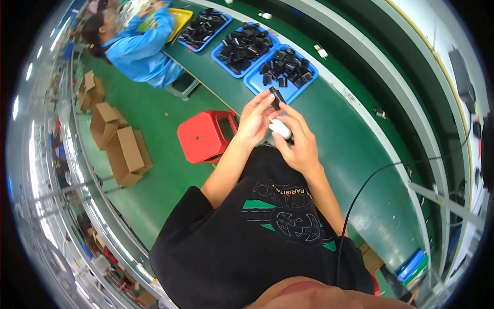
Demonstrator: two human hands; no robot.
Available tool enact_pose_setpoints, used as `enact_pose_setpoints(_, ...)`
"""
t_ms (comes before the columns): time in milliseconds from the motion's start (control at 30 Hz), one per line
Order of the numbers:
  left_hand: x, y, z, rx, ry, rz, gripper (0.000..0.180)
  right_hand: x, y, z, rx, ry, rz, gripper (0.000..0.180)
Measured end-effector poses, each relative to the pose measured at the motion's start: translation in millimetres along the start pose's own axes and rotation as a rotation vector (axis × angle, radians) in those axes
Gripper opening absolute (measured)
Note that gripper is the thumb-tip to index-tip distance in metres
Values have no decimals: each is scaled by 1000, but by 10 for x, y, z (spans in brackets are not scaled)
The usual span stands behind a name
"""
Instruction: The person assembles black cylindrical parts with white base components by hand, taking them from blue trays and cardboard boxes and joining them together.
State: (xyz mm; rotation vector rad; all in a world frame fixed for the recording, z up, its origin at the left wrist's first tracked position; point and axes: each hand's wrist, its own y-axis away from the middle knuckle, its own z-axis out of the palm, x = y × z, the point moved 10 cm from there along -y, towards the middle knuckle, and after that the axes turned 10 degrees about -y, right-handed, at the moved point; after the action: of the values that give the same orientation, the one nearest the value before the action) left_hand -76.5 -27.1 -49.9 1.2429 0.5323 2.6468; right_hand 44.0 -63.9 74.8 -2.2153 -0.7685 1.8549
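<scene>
Over the table's near edge, my left hand (253, 119) pinches a small black plastic part (277, 98) between thumb and fingers. My right hand (300, 141) is closed around a white rounded object (280, 129), whose kind I cannot make out. One fingertip of the right hand also reaches the lower end of the black part. Just beyond my hands lies a blue tray (288, 96) with a heap of similar black parts (289, 67) in it.
A second blue tray (242, 73) and a third one (194, 49), both full of black parts, stand farther left on the green table (355, 149). A red stool (198, 136) and cardboard boxes (126, 154) are on the floor. A person in blue (139, 54) works at the far left.
</scene>
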Motion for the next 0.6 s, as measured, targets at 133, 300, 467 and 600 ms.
enact_pose_setpoints(133, 170, 168, 185, -42, -153, 77, 40, 44, 5, -73, 19, 5, 81, 34)
enact_pose_setpoints(300, 460, 244, 351, -75, -235, 185, 40, -25, -9, -241, 96, -168, 60, 34)
enact_pose_setpoints(467, 378, 314, 713, -506, 835, -313, 38, -4, -75, -433, 254, -363, 233, 43)
enact_pose_setpoints(600, 499, 340, 854, -572, 745, -248, 37, -184, -270, -419, 162, -323, 177, 38)
